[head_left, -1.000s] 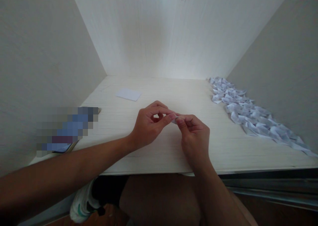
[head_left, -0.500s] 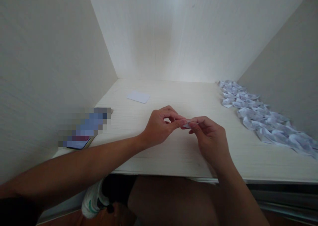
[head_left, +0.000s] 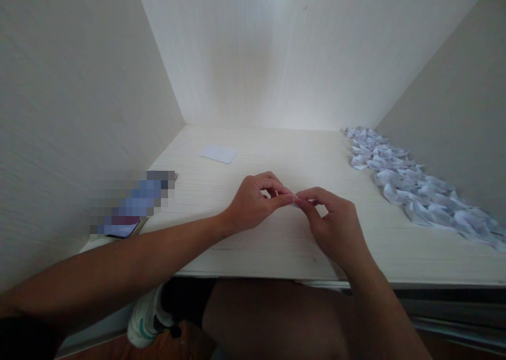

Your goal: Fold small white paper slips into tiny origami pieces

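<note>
Between my fingertips, over the middle of the desk, is a small piece of white paper (head_left: 294,204), mostly covered by the fingers. My left hand (head_left: 256,201) pinches it from the left with thumb and forefinger. From the right, my right hand (head_left: 331,217) pinches it too, its thumb and forefinger tips nearly touching those of the left. How the paper is folded is hidden. Behind my left hand, a flat sheet of white paper (head_left: 219,154) lies on the desk.
Many folded white papers (head_left: 427,188) lie in a long heap along the right wall. A phone (head_left: 130,207), partly pixelated, lies at the left wall. The pale desk (head_left: 253,254) has walls on three sides. Below its front edge show my leg and a white shoe (head_left: 144,318).
My right hand's fingertips have shifted slightly left, up against the left fingertips, and less of the held paper shows. The view has shifted slightly.
</note>
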The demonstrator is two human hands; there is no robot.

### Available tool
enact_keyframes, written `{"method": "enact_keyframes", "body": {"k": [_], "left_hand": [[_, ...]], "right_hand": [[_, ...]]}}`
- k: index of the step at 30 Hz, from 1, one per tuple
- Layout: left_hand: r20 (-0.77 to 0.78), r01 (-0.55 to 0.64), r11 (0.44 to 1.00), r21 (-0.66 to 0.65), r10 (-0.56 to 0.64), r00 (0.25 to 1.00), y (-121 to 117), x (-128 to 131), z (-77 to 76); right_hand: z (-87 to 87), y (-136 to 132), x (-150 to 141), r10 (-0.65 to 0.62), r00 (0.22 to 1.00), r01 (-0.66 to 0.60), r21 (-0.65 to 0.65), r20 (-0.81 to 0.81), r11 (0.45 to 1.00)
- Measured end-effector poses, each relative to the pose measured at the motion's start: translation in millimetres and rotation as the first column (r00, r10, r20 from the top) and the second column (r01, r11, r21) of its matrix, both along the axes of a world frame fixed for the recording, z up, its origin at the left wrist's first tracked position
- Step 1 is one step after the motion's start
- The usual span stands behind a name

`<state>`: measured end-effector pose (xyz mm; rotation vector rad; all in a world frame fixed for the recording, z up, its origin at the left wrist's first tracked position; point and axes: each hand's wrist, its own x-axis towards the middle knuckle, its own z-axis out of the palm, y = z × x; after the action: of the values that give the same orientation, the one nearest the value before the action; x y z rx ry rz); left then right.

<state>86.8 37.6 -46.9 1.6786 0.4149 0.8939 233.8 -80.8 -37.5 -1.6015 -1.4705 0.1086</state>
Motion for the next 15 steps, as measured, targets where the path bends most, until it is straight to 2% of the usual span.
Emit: {"method": "enact_keyframes", "body": {"k": [3,7,12,15], "left_hand": [[-0.059,0.011,1.000,-0.019,-0.012,0.998,0.2,0.4,-1.1],[-0.075,0.032,0.998,-0.062,-0.037,0.997,-1.4,0.8,-0.3],[-0.063,0.036,0.997,-0.074,-0.041,0.997,-2.1,-0.6,2.3],[-0.113,0.111,0.991,-0.079,-0.119,0.986,-2.4,-1.8,2.2]], "right_hand": [[1.5,0.2,-1.1,-0.048,0.999,0.049,0.013,-0.025,0.999],[4.2,1.0,-2.4,-0.081,0.986,0.082,0.000,-0.145,0.997],[5.8,0.6,-2.7,-0.026,0.962,0.005,-0.078,-0.272,0.997],[7.6,-1.5,-3.0,0.017,0.954,-0.055,-0.119,-0.300,0.991]]}}
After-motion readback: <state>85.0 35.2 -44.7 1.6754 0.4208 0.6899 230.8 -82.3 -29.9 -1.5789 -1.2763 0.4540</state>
